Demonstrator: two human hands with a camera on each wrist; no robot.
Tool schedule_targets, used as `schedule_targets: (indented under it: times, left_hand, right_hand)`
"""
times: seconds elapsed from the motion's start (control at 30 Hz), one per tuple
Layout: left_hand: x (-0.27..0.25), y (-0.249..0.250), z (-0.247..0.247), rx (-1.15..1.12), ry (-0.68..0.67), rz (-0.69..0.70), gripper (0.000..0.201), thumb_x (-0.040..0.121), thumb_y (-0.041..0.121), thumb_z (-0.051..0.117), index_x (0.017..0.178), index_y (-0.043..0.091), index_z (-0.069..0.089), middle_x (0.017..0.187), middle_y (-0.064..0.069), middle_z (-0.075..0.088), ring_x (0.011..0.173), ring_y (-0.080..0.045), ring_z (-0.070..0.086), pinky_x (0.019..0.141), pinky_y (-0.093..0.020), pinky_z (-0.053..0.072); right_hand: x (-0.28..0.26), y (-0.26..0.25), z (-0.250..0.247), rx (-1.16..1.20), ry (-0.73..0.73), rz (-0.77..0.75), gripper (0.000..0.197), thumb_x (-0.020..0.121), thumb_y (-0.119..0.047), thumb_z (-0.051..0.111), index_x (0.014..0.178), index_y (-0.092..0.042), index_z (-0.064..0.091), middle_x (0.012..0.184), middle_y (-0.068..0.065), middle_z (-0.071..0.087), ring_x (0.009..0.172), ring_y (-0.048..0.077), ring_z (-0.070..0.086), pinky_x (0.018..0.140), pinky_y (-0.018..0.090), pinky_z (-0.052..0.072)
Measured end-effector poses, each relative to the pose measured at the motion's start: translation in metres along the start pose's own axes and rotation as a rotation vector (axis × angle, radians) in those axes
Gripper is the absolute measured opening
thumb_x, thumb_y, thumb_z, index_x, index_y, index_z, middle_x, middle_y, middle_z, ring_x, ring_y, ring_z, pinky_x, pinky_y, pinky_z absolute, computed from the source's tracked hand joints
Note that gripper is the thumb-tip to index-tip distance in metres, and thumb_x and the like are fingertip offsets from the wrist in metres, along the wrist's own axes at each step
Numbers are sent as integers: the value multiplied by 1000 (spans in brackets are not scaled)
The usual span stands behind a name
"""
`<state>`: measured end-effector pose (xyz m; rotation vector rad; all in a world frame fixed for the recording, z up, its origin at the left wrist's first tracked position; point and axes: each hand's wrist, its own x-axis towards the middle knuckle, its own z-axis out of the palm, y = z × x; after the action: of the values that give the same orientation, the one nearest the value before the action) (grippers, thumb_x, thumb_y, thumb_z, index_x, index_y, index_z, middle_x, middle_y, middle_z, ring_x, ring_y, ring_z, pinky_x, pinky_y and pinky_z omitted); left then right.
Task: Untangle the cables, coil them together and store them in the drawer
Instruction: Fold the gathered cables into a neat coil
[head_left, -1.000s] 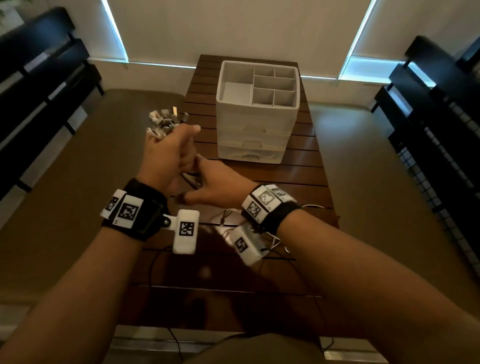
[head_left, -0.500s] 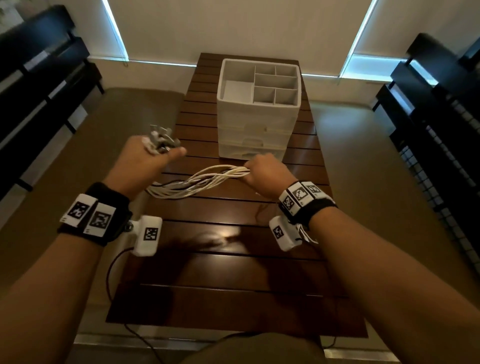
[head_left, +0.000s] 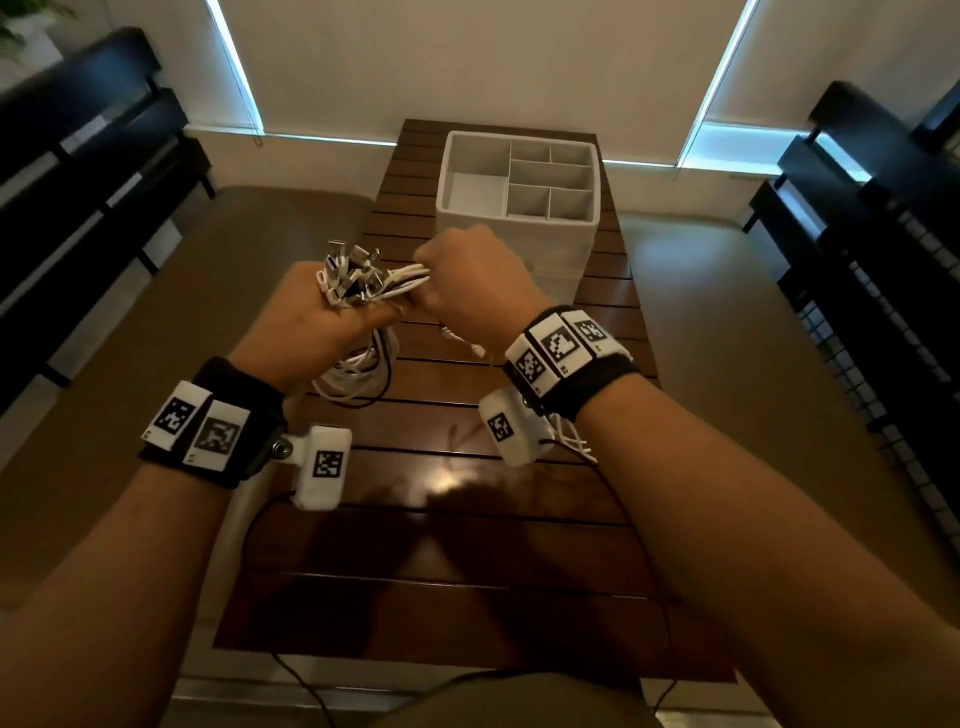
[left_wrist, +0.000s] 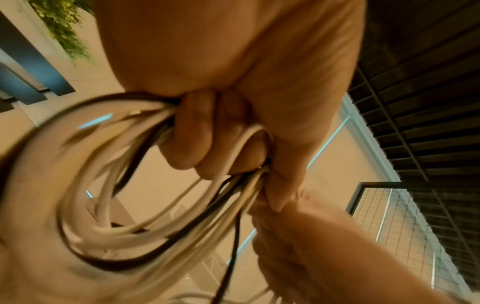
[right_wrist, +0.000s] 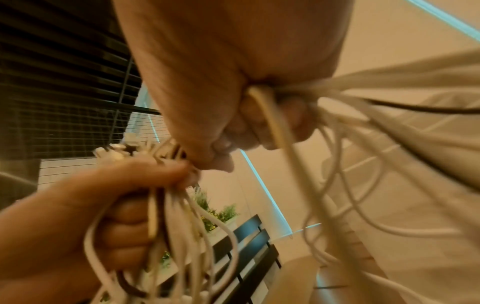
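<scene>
No readable words, brands or numbers anywhere. Only black-and-white square fiducial markers (head_left: 215, 435) on the left wristband, more on the right wristband (head_left: 559, 346), one on each white wrist camera housing (head_left: 328, 464). Tiny print beside markers illegible.

Both forearms reach in from the frame's bottom corners, hands meeting at centre. Left hand (head_left: 306, 317) fisted, fingers (left_wrist: 192, 131) curled round the cables (head_left: 358, 364). Right hand (head_left: 478, 275) just beside it, knuckles up, gripping the same bundle.

Dim room, slatted wooden table (head_left: 498, 561), blinds (head_left: 467, 57).
</scene>
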<state>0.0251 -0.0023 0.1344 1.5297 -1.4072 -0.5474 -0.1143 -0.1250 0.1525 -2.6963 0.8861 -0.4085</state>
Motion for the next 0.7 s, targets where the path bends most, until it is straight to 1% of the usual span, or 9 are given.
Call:
schedule_targets:
  times: [0.1, 0.2, 0.33, 0.4, 0.47, 0.53, 0.57, 0.67, 0.7]
  left_hand:
    - [-5, -5, -6, 41, -1, -47, 12, 92, 18, 78, 102, 11, 79, 82, 1, 77, 77, -7, 72, 72, -20, 52]
    - [-14, -10, -13, 34, 11, -125, 6, 93, 9, 75, 93, 3, 75, 66, 8, 72, 60, -1, 69, 59, -9, 46]
    - [-24, -23, -10, 44, 40, -199, 12, 94, 8, 74, 82, 9, 71, 53, 16, 62, 49, 3, 58, 52, -7, 40]
    - [-25, -37, -4, 50, 100, -245, 16, 94, 11, 74, 79, 13, 71, 51, 16, 60, 48, 3, 55, 52, -11, 40]
    - [-25, -55, 0, 70, 127, -323, 13, 94, 16, 75, 82, 10, 73, 56, 9, 61, 51, -2, 54, 57, -22, 44]
    - [-30, -70, 7, 99, 43, -385, 13, 91, 19, 79, 87, 7, 75, 66, -8, 65, 60, -14, 57, 61, -29, 45]
    - [-33, -76, 10, 99, -10, -416, 15, 89, 22, 82, 84, 10, 75, 67, -9, 67, 61, -14, 58, 61, -29, 46]
    - [-40, -77, 18, 63, -141, -492, 41, 79, 29, 88, 57, 15, 56, 50, 6, 52, 46, -7, 46, 52, -19, 40]
    - [-42, -75, 16, 42, -151, -506, 40, 78, 30, 88, 58, 14, 58, 50, 6, 55, 45, -8, 49, 53, -16, 42]
  right_hand:
    - [-13, 20, 20, 25, -10, -15, 28, 95, -43, 65, 81, -19, 70, 68, -3, 56, 66, 22, 56, 61, 33, 44]
    - [-34, 55, 37, 89, -16, 77, 21, 96, -33, 66, 84, -18, 73, 64, -2, 59, 61, 22, 59, 58, 31, 41]
    - [-52, 82, 43, 63, -134, 212, 15, 96, -25, 61, 87, -21, 71, 68, -2, 59, 70, 23, 60, 63, 32, 40]
    - [-50, 79, 43, 34, -130, 228, 15, 96, -23, 58, 87, -19, 69, 73, 0, 58, 75, 26, 57, 64, 32, 38]
    - [-46, 75, 44, 4, -129, 231, 16, 98, -23, 55, 85, -21, 65, 75, 2, 57, 75, 25, 53, 66, 33, 38]
    - [-44, 75, 47, -42, -139, 229, 17, 99, -25, 54, 88, -20, 66, 77, 2, 56, 77, 27, 55, 68, 34, 41]
    - [-44, 77, 49, -78, -152, 227, 18, 99, -26, 53, 92, -18, 68, 79, 3, 57, 79, 28, 58, 68, 34, 42]
    - [-47, 82, 53, -175, -199, 251, 23, 102, -32, 53, 103, -16, 69, 82, 3, 55, 81, 27, 57, 70, 36, 43]
    - [-49, 85, 54, -200, -211, 264, 24, 102, -32, 52, 104, -16, 69, 79, 1, 51, 79, 27, 56, 70, 37, 42]
